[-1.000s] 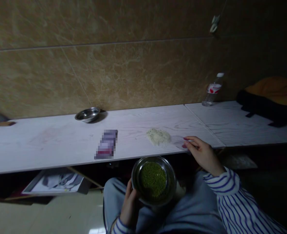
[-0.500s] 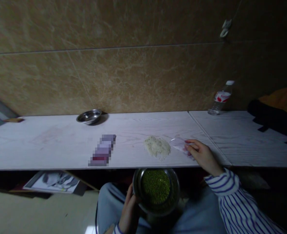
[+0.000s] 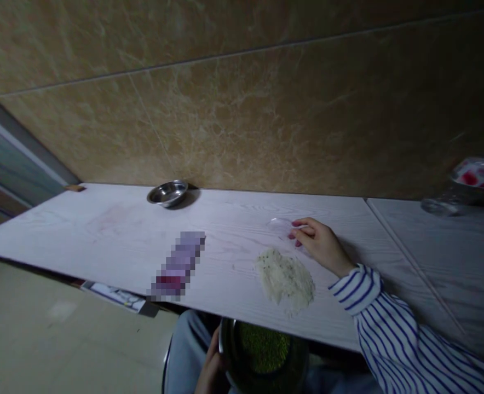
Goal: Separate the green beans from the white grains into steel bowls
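Two fingers and a thumb of the right hand (image 3: 318, 243), at the right of the middle of the frame, are pinched together on a thin clear thing (image 3: 281, 223); it is too faint to tell just what it is. Just below it in the frame, a pile of white grains (image 3: 285, 279) with dark specks lies flat on the table (image 3: 114, 241). At the bottom of the frame, the left hand (image 3: 213, 364) grips the left side of a big metal bowl (image 3: 230, 355), but its fingertips are hidden. The bowl has green grains (image 3: 264, 347) in it and sits below the table's near edge, over the lap. The step in hand looks like holding the clear thing near the pile while the bowl is kept close. I think the next move calls for a light pinch, a low hand near the grains, and a level bowl. Left of the pile lies a flat, blurred-out purple thing (image 3: 178, 265). Farther up and left, a small metal bowl (image 3: 168, 194) sits near the tan wall (image 3: 225, 126). A clear bottle (image 3: 467, 183) stands at the far right.
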`<move>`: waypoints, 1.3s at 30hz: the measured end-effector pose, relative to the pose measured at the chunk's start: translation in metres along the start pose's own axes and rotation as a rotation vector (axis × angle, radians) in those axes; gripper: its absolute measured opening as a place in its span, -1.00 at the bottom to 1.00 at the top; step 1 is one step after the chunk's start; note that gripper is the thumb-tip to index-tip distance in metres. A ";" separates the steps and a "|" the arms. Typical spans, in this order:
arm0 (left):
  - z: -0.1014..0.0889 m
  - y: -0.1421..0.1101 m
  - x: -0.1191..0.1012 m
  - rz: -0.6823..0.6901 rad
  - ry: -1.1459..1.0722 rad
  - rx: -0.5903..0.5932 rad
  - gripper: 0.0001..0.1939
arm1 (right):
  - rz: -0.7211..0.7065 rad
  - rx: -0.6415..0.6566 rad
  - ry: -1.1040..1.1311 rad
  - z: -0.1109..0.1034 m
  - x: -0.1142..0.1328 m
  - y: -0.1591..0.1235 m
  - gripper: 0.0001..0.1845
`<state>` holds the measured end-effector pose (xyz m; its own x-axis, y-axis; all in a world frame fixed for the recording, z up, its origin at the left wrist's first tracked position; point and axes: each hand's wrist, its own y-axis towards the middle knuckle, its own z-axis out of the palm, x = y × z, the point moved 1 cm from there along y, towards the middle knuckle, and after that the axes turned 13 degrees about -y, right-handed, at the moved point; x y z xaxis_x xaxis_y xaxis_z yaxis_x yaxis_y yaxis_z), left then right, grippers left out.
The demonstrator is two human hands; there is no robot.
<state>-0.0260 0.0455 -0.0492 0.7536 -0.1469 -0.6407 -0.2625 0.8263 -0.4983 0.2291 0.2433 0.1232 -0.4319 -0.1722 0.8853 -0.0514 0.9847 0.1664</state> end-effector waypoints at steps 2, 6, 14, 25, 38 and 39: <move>-0.006 0.010 0.000 0.008 0.025 -0.076 -0.63 | 0.016 -0.036 0.007 -0.003 -0.008 0.003 -0.70; -0.006 0.012 -0.002 -0.050 0.029 -0.083 -0.62 | 0.068 -0.069 0.003 -0.010 -0.022 0.003 -0.63; 0.011 -0.013 -0.019 0.027 -0.022 0.181 -0.55 | 0.134 -0.067 -0.049 -0.006 -0.031 -0.004 -0.70; 0.018 -0.034 -0.026 -0.077 -0.130 0.220 -0.53 | 0.111 -0.084 -0.178 0.003 -0.028 -0.006 -0.97; 0.023 -0.030 -0.037 -0.107 -0.177 0.202 -0.51 | 0.071 0.174 -0.277 0.037 -0.009 0.006 -0.95; 0.024 -0.031 -0.039 -0.105 -0.173 0.196 -0.52 | 0.059 0.187 -0.293 0.039 -0.006 0.006 -0.93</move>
<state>-0.0324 0.0391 0.0050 0.8667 -0.1564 -0.4736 -0.0684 0.9034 -0.4233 0.1961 0.2513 0.1022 -0.6777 -0.1262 0.7245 -0.1707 0.9852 0.0119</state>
